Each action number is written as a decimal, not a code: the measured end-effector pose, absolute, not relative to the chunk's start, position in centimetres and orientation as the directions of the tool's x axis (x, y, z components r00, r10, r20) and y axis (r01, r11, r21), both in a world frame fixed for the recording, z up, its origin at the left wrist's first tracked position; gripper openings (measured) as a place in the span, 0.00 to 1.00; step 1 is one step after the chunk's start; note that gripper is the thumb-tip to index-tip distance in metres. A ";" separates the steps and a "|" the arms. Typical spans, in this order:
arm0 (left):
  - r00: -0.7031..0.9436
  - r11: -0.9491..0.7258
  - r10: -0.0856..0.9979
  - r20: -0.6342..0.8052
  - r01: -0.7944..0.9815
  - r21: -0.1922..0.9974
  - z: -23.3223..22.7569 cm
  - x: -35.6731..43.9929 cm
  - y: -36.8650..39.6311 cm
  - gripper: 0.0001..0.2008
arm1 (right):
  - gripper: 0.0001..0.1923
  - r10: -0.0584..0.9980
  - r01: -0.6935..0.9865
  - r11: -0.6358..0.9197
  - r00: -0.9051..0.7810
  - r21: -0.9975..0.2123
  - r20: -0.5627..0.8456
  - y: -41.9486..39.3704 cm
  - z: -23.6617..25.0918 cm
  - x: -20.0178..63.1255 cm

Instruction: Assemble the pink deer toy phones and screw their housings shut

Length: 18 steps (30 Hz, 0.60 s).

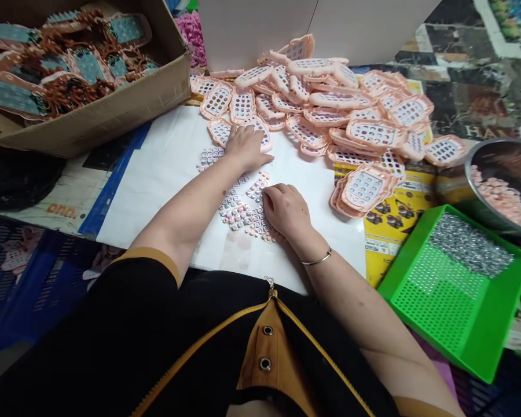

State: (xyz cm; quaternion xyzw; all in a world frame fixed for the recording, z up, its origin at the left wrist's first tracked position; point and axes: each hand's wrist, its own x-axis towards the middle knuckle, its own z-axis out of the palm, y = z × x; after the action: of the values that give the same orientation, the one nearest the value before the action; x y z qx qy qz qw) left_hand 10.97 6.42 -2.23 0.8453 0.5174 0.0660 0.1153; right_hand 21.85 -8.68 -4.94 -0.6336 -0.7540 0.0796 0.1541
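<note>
A: What are the pieces made of?

B: They look like moulded plastic. The heap of pink casings [375, 134] is all elongated, rounded shells with wavy rims, each with rows of small window-like holes. On the white sheet [134, 200] covering the desk lie small button pieces [237, 215], knobbly and pastel, some in grey-lilac clusters.

A: And around them?

B: A cardboard box [156, 95] at the left, with brown, stringy bits among blue-grey panels. At the right, a perforated green tray [469, 341] has shiny metallic bits [469, 240] in it, and a smooth metal bowl [454, 171] contains small pink pieces [503, 197].

A: Where is the left hand [244, 145]?

B: Palm down over one pink casing [264, 139] at the near edge of the heap. Its fingers curve slightly apart, thumb out sideways; I can't tell whether they grip it.

A: The right hand [287, 209]?

B: Its fingers are bunched together, with the button pieces just beside and partly beneath them. The tips are hard to see, so I can't tell if anything is pinched there.
</note>
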 end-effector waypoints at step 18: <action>0.520 -0.481 0.830 0.204 0.481 0.733 1.1 4.3 -0.2 0.14 | 0.10 0.954 0.144 -0.209 0.247 -0.967 -0.169 2.2 -4.9 24.3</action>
State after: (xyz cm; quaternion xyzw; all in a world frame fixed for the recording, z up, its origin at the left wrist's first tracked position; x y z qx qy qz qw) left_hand 4.30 -0.16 1.10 0.8140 0.4024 0.2795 0.3120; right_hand 24.33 2.24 -4.87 -0.6411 -0.4281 0.4397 0.4608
